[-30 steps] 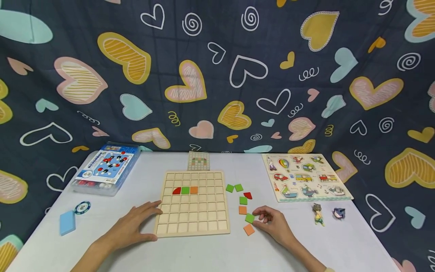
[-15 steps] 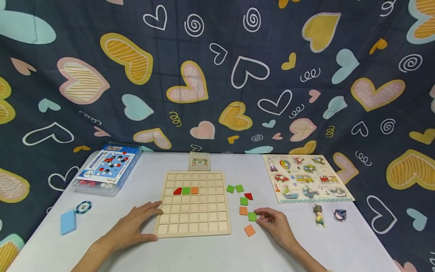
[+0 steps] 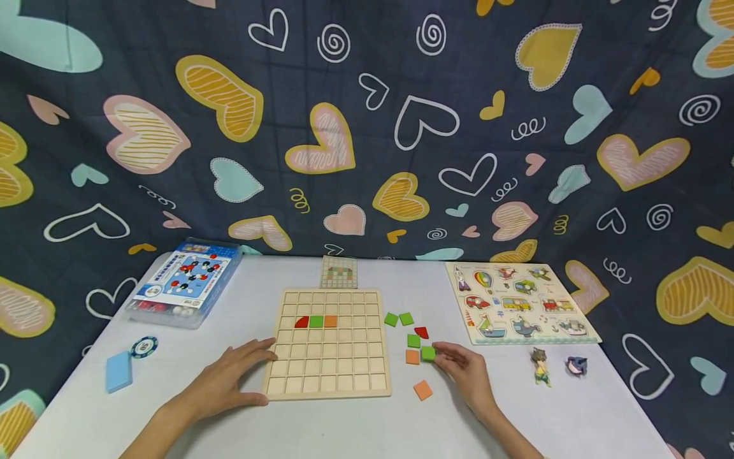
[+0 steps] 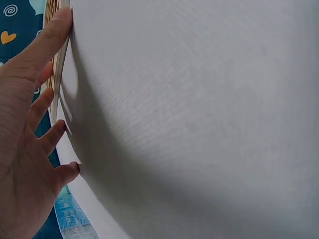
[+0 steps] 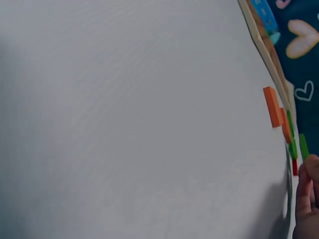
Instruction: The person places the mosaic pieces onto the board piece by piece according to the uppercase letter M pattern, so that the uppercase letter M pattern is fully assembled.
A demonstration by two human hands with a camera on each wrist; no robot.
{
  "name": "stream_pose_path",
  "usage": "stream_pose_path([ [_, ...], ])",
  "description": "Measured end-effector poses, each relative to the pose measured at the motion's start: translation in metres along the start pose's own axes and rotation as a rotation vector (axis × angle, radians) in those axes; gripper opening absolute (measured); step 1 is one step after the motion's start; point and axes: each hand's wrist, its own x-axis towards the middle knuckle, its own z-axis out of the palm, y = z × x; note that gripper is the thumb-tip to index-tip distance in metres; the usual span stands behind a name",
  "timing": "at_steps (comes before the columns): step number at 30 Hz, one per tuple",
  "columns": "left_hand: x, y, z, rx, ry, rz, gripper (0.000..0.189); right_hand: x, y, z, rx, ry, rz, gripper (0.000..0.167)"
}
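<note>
A wooden grid board (image 3: 327,368) lies on the table, with a red quarter-round tile (image 3: 302,322), a green tile (image 3: 316,322) and an orange tile (image 3: 331,321) side by side in one row. My left hand (image 3: 226,379) rests at the board's left edge, fingers spread and relaxed, fingertips on the rim. To the right of the board, my right hand (image 3: 467,373) pinches a green square tile (image 3: 427,354) between thumb and fingers; the right wrist view shows this green tile (image 5: 303,146) raised at the fingertips. Around it lie more green tiles (image 3: 406,318), orange tiles (image 3: 422,390) and a red tile (image 3: 422,332).
Behind the board stands a small pattern card (image 3: 339,272). A boxed molecule set (image 3: 183,280), a poker chip (image 3: 144,347) and a blue block (image 3: 118,371) are at left. A vehicle puzzle board (image 3: 518,303) and two small figures, one a cat (image 3: 540,367), lie at right.
My right hand has shifted the green tile slightly away from me, from beside the near orange tile to beside the farther one. My left hand stays at the board's edge.
</note>
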Motion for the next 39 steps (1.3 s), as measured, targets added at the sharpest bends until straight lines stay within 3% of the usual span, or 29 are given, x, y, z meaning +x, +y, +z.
stream_pose_path([
  [15, -0.001, -0.001, 0.001, 0.004, 0.0, -0.003, 0.068, 0.031, -0.012, 0.042, 0.084, -0.032, -0.1, 0.025],
  [25, -0.001, -0.001, 0.003, 0.002, -0.001, -0.004, 0.068, 0.057, -0.02, 0.068, 0.129, -0.064, -0.102, 0.024],
  [35, 0.001, -0.001, 0.0, 0.012, -0.003, -0.011, 0.07, 0.067, -0.033, 0.09, 0.173, -0.122, -0.065, 0.023],
  [39, 0.0, 0.0, 0.0, 0.01, 0.001, -0.006, 0.069, 0.071, -0.032, 0.099, 0.128, -0.146, -0.091, 0.023],
])
